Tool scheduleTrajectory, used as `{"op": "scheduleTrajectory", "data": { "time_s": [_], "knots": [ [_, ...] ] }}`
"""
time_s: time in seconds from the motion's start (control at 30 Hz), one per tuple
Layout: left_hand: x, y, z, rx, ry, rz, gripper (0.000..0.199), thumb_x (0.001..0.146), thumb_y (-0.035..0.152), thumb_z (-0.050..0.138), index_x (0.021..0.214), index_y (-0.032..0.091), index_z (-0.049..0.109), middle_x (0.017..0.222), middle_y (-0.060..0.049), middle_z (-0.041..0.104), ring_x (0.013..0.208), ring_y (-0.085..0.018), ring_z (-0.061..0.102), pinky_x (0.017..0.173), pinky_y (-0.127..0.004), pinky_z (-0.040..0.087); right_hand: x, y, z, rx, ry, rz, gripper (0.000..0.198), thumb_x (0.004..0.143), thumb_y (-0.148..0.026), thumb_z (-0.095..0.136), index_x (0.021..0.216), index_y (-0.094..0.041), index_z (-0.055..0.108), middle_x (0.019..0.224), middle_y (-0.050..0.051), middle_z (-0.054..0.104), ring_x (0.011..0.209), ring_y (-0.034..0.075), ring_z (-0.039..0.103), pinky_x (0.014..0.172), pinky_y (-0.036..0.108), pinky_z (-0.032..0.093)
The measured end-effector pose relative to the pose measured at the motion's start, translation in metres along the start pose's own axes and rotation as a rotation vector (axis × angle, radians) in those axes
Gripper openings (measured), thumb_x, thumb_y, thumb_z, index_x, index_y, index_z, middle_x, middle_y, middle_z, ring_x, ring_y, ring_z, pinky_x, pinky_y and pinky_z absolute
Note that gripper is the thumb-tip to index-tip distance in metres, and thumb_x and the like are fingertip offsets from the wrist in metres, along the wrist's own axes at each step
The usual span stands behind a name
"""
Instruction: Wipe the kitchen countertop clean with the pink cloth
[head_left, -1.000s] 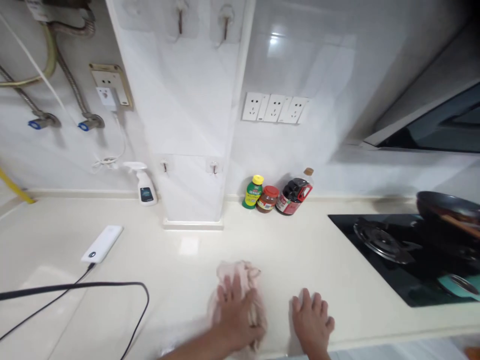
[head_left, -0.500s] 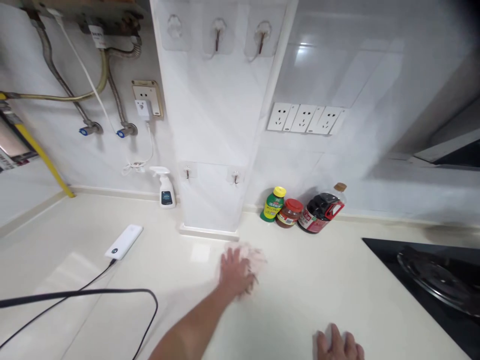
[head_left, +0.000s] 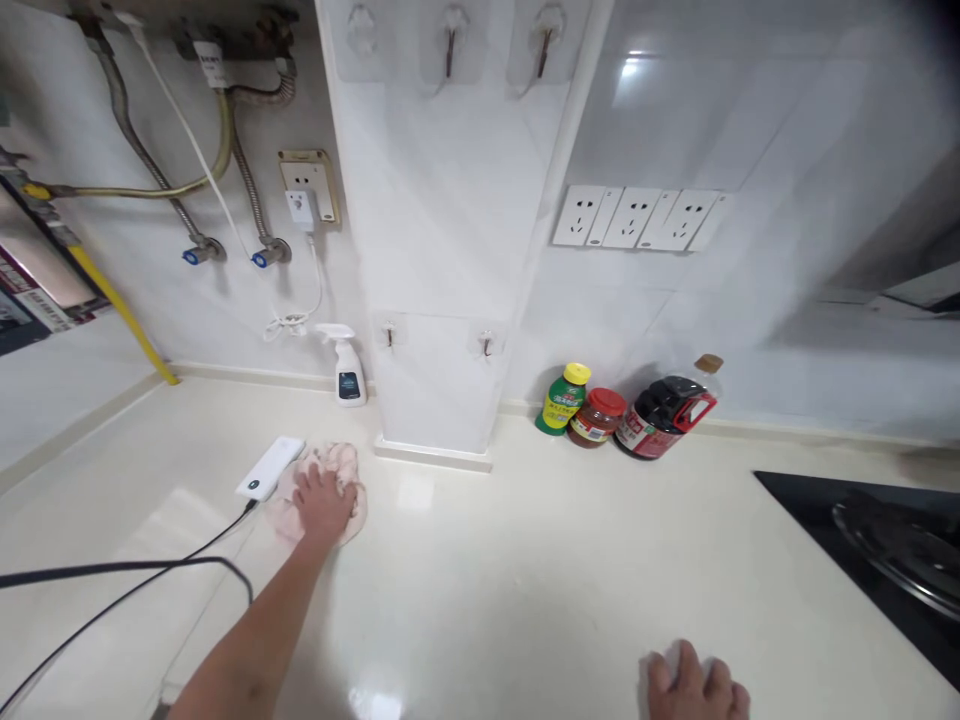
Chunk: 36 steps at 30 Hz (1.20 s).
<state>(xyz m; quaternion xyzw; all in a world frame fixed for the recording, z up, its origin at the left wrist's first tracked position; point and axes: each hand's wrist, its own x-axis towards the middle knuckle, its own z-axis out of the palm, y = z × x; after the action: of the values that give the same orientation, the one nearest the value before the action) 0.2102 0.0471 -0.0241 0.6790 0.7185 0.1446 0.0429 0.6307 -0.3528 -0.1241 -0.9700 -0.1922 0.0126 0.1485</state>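
My left hand [head_left: 324, 503] presses down on a crumpled pale pink cloth [head_left: 345, 465], its fingers bent into the fabric. The cloth lies on the cream countertop [head_left: 480, 580] and reaches the edge of a white power bank [head_left: 271, 468] with a black cable plugged in. Beyond it a white spray bottle [head_left: 349, 370] stands against the wall. At the bottom right, my right hand [head_left: 694, 685] rests on the counter with its fingers apart and slightly bent, holding nothing.
A green bottle with a yellow cap [head_left: 562, 400], a red-lidded jar [head_left: 597, 418] and a large dark sauce bottle [head_left: 664, 415] stand by the wall. A black cooktop [head_left: 810, 510] lies right. A wall column [head_left: 442, 390] meets the counter. Black cables [head_left: 150, 568] cross the left.
My left hand has swept the cloth leftward across the counter, from in front of the column to beside the power bank. My right hand stays on the counter; the view has shifted slightly.
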Motion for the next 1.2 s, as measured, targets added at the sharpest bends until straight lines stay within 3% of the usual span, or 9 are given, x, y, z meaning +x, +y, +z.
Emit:
{"op": "scheduleTrajectory", "data": {
  "time_s": [0.17, 0.3, 0.4, 0.5, 0.6, 0.77, 0.97, 1.07, 1.2],
  "knots": [
    [-0.05, 0.086, 0.034, -0.054, -0.098, 0.132, 0.057, 0.089, 0.042, 0.052, 0.139, 0.015, 0.059, 0.162, -0.023, 0.037, 0.151, -0.048, 0.025, 0.118, -0.066, 0.022, -0.002, 0.004, 0.001, 0.001, 0.076, -0.079, 0.065, 0.091, -0.059, 0.035, 0.144, -0.028, 0.057, 0.153, 0.023, 0.048, 0.144, 0.048, 0.039, 0.1, 0.073, 0.035],
    [-0.141, 0.163, 0.053, -0.169, -0.267, 0.474, 0.057, 0.091, 0.053, 0.051, 0.143, 0.029, 0.058, 0.166, -0.013, 0.037, 0.155, -0.042, 0.024, 0.121, -0.063, 0.019, -0.006, 0.0, -0.005, 0.0, 0.057, -0.057, 0.07, 0.091, -0.061, 0.03, 0.145, -0.025, 0.056, 0.152, 0.024, 0.048, 0.143, 0.047, 0.04, 0.102, 0.071, 0.035],
    [-0.224, 0.181, 0.056, -0.248, -0.388, 0.743, 0.056, 0.084, 0.068, 0.057, 0.135, 0.045, 0.062, 0.164, -0.001, 0.042, 0.153, -0.035, 0.031, 0.123, -0.056, 0.023, -0.009, -0.004, -0.011, -0.009, 0.042, -0.03, 0.077, 0.093, -0.064, 0.02, 0.147, -0.021, 0.053, 0.156, 0.022, 0.044, 0.145, 0.044, 0.037, 0.108, 0.067, 0.032],
    [-0.288, 0.16, 0.055, -0.354, -0.453, 1.065, 0.063, 0.087, 0.07, 0.049, 0.146, 0.045, 0.051, 0.168, -0.003, 0.034, 0.156, -0.036, 0.024, 0.124, -0.062, 0.022, -0.011, -0.004, -0.014, -0.014, 0.043, -0.044, 0.075, 0.093, -0.063, 0.02, 0.147, -0.022, 0.053, 0.156, 0.021, 0.044, 0.146, 0.043, 0.036, 0.11, 0.065, 0.031],
    [-0.305, 0.124, 0.051, -0.368, -0.488, 1.168, 0.066, 0.087, 0.071, 0.05, 0.145, 0.042, 0.051, 0.168, -0.003, 0.033, 0.155, -0.036, 0.026, 0.123, -0.064, 0.022, -0.01, 0.0, -0.013, 0.0, 0.016, -0.04, 0.071, 0.094, -0.062, 0.025, 0.148, -0.024, 0.051, 0.156, 0.021, 0.044, 0.146, 0.043, 0.036, 0.109, 0.066, 0.031],
    [-0.215, 0.076, 0.033, -0.18, -0.359, 0.66, 0.051, 0.074, 0.069, 0.071, 0.118, 0.041, 0.07, 0.157, 0.003, 0.052, 0.15, -0.032, 0.038, 0.124, -0.056, 0.026, -0.007, 0.004, -0.011, 0.005, -0.022, -0.035, 0.071, 0.095, -0.062, 0.023, 0.148, -0.023, 0.05, 0.158, 0.021, 0.041, 0.147, 0.044, 0.033, 0.11, 0.068, 0.029],
    [-0.091, -0.013, -0.003, -0.05, -0.142, 0.228, 0.05, 0.087, 0.049, 0.062, 0.128, 0.019, 0.066, 0.161, -0.02, 0.041, 0.151, -0.043, 0.031, 0.118, -0.069, 0.024, -0.008, 0.006, -0.009, -0.016, -0.019, -0.048, 0.068, 0.096, -0.06, 0.025, 0.149, -0.025, 0.049, 0.157, 0.021, 0.042, 0.147, 0.044, 0.034, 0.109, 0.067, 0.029],
    [-0.101, -0.068, -0.02, -0.007, -0.088, 0.136, 0.05, 0.09, 0.049, 0.056, 0.127, 0.017, 0.065, 0.161, -0.022, 0.04, 0.152, -0.043, 0.029, 0.118, -0.069, 0.025, -0.007, 0.009, -0.007, -0.027, 0.003, -0.057, 0.065, 0.097, -0.06, 0.025, 0.147, -0.026, 0.05, 0.153, 0.022, 0.045, 0.146, 0.043, 0.035, 0.108, 0.067, 0.029],
    [-0.163, -0.122, -0.03, 0.048, -0.034, 0.099, 0.046, 0.091, 0.047, 0.05, 0.121, 0.017, 0.068, 0.159, -0.02, 0.043, 0.15, -0.041, 0.032, 0.116, -0.064, 0.032, -0.006, 0.012, -0.003, -0.05, 0.005, -0.07, 0.063, 0.097, -0.058, 0.026, 0.145, -0.025, 0.052, 0.15, 0.022, 0.048, 0.145, 0.042, 0.035, 0.108, 0.067, 0.031]
  ]
}}
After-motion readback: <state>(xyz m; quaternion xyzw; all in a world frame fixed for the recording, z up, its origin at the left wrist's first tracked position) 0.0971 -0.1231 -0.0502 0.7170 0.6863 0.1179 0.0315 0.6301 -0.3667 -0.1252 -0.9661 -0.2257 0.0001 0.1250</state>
